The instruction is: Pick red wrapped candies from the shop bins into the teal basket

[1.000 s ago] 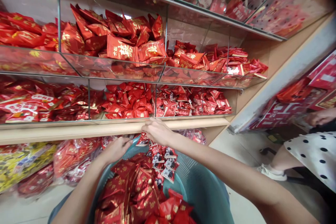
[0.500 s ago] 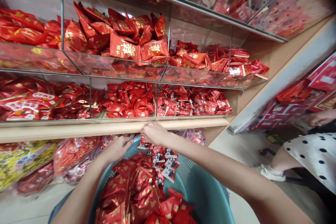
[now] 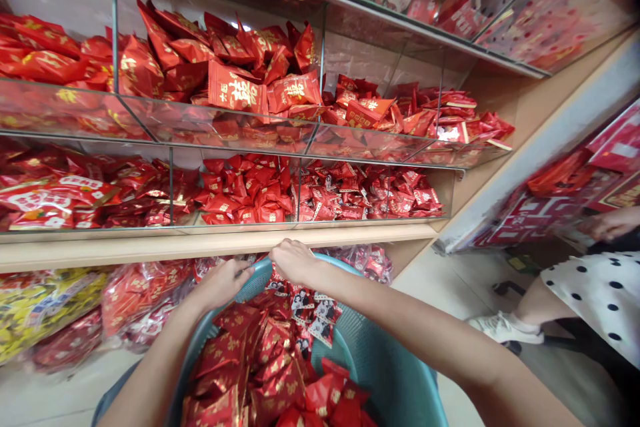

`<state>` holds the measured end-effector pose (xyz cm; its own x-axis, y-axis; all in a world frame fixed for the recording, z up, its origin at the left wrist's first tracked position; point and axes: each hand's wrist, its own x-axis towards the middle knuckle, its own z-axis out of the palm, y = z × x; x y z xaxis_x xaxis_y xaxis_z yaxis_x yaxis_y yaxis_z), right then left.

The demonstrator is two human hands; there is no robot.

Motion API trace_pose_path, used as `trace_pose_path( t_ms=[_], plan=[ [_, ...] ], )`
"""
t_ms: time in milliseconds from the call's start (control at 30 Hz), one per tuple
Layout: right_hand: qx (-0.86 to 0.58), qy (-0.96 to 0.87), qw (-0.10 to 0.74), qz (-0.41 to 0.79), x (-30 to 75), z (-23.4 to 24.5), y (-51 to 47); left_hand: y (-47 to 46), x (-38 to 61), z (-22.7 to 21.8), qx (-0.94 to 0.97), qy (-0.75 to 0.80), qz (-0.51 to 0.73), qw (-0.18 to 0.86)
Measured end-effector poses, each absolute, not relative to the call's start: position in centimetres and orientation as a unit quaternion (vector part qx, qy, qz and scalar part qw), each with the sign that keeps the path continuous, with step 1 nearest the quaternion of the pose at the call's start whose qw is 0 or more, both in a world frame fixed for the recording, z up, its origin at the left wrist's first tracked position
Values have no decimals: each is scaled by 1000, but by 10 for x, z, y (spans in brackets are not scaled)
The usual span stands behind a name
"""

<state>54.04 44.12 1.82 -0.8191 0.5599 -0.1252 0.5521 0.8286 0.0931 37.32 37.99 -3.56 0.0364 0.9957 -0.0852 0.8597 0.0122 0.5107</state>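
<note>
A teal plastic basket (image 3: 385, 367) sits low in front of me, heaped with red and gold candy packets (image 3: 265, 360). My left hand (image 3: 223, 283) grips the basket's far rim on the left, fingers curled over it. My right hand (image 3: 295, 261) is closed at the far rim, just under the wooden shelf edge (image 3: 200, 243), over small packets with printed faces (image 3: 315, 310). What its fingers hold is hidden.
Clear acrylic bins (image 3: 240, 197) full of red packets fill the shelves above. Bagged red and yellow sweets (image 3: 50, 307) lie under the shelf at left. At right sits another person in a polka-dot skirt (image 3: 600, 293) with a white shoe (image 3: 505, 328) on the floor.
My right hand has dropped slightly from the shelf edge to the basket rim. The basket has come up a little nearer the shelf. The other person's foot has shifted left.
</note>
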Motion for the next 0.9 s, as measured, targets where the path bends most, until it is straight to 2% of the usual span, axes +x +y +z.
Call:
trace_pose_path(
  t_ms=[200,400,600,767,900],
  plan=[
    [296,954,19,38,547,7,440,380,373,-36,685,674,164,224],
    [313,948,-53,-10,566,11,442,379,374,-33,688,669,166,227],
    [314,928,-195,-41,611,23,444,379,374,-31,703,662,156,210],
    [379,864,-330,-36,657,35,473,382,373,-33,709,650,159,224],
    [467,809,-356,0,690,46,510,384,374,-33,710,649,159,221]
  ],
)
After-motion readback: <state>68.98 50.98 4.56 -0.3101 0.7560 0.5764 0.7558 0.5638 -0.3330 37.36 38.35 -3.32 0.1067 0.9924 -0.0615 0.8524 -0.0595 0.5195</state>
